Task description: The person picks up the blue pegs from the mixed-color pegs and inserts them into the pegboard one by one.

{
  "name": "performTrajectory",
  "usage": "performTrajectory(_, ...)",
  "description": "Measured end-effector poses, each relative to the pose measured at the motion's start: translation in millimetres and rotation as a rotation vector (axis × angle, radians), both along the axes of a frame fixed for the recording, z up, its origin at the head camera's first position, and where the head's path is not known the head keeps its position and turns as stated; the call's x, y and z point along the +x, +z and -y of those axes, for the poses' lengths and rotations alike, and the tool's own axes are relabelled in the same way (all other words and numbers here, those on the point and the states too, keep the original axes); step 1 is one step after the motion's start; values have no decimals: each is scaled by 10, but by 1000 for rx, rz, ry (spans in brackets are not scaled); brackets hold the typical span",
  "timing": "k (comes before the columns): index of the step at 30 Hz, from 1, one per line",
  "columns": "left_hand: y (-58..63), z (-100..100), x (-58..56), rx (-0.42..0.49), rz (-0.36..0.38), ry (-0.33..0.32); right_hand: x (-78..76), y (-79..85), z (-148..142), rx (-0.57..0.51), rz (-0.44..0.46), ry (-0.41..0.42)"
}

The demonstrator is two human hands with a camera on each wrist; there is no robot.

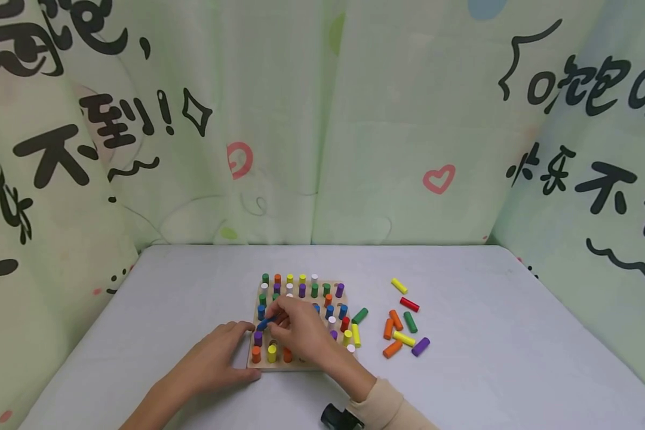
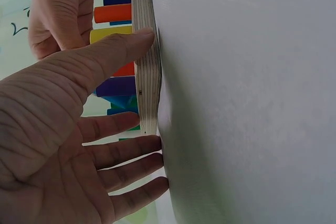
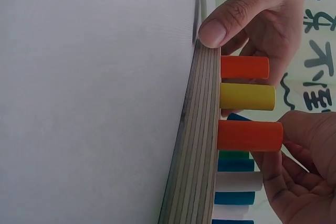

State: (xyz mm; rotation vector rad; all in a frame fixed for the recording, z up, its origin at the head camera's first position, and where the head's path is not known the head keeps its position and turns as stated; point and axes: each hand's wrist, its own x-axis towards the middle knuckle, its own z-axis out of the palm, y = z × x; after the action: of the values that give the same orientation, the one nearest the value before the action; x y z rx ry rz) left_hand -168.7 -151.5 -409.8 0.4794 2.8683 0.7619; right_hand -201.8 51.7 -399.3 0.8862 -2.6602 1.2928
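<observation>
A wooden pegboard [image 1: 269,368] set with rows of coloured pegs lies on the white table. My right hand [image 1: 306,331] is over its left part, pinching a blue peg [image 1: 263,324] between thumb and fingers; the peg is tilted. My left hand [image 1: 215,358] steadies the near left corner. In the left wrist view its thumb [image 2: 118,46] rests on the board's layered edge [image 2: 147,61], and the other fingers reach out fairly straight along the side. Orange peg [image 3: 249,136] and yellow peg [image 3: 247,96] stand in the front row. My right hand hides several pegs behind it.
Loose pegs lie right of the board, among them a red peg [image 1: 409,304], a purple peg [image 1: 421,347] and several orange ones. A green peg [image 1: 360,316] and a yellow peg [image 1: 356,335] lie by its right edge. Printed curtains [image 1: 279,179] surround the table [image 1: 462,382].
</observation>
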Motion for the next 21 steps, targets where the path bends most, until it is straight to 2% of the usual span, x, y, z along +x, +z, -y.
performTrajectory(11, 7, -3, -4, -2, -3, -6, -5, -2, 30, 26, -29, 0)
performTrajectory(21, -6, 2, -6, 3, -12, -12, 3, 23, 59, 59, -20, 0)
